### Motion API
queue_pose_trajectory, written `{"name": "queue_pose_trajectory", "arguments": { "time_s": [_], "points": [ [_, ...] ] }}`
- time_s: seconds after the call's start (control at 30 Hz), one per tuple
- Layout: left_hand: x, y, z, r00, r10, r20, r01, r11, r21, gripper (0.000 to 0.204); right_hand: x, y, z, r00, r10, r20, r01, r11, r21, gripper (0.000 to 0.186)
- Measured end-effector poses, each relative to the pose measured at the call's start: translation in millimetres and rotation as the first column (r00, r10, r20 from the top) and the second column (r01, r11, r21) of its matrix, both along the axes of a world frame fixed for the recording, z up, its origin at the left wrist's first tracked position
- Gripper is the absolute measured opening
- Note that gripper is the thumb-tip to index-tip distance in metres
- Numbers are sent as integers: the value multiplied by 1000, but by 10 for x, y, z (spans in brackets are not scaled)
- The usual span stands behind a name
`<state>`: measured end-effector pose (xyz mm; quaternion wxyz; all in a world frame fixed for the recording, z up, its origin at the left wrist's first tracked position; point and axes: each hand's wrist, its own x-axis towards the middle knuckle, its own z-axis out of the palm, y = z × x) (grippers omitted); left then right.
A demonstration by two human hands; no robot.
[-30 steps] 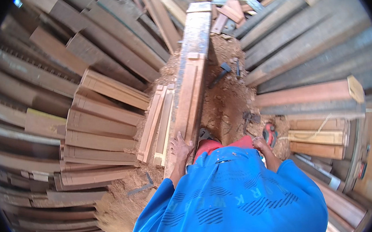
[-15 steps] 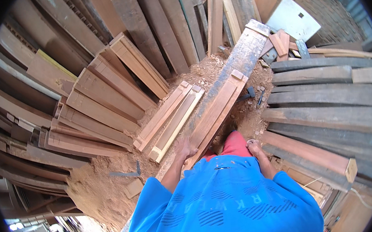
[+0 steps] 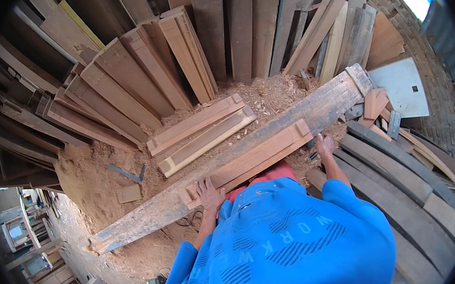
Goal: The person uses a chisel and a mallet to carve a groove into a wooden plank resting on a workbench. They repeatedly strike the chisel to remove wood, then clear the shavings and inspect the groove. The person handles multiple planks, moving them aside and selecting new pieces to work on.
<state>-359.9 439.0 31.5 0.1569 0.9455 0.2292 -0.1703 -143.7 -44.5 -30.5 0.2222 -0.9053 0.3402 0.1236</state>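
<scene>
Our left hand (image 3: 209, 191) lies spread flat on the reddish notched board (image 3: 248, 162), which rests along the long grey beam (image 3: 229, 166); right hand (image 3: 324, 145) at its far end, grip unclear. Step: positioning. Next move likely needs both ends steadied.

Hands (image 3: 208, 191) on reddish plank (image 3: 251, 160)

Frame on the beam
The frame (image 3: 250, 159) lies on the beam (image 3: 239, 157); two more frames (image 3: 199, 133) lie behind it on sawdust (image 3: 101, 180).
</scene>
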Motion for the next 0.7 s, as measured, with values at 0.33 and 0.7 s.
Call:
{"name": "queue_pose_trajectory", "arguments": {
  "time_s": [0.33,0.7],
  "points": [
    [-248,-320,92,829,545,-124,-546,837,26,99,672,825,128,944,245,-220,-212,963,165,78],
    [-256,186,-314,-263,960,-92,-764,-266,-588,80,843,354,-329,823,566,-58,-557,822,114,82]
  ]
}}
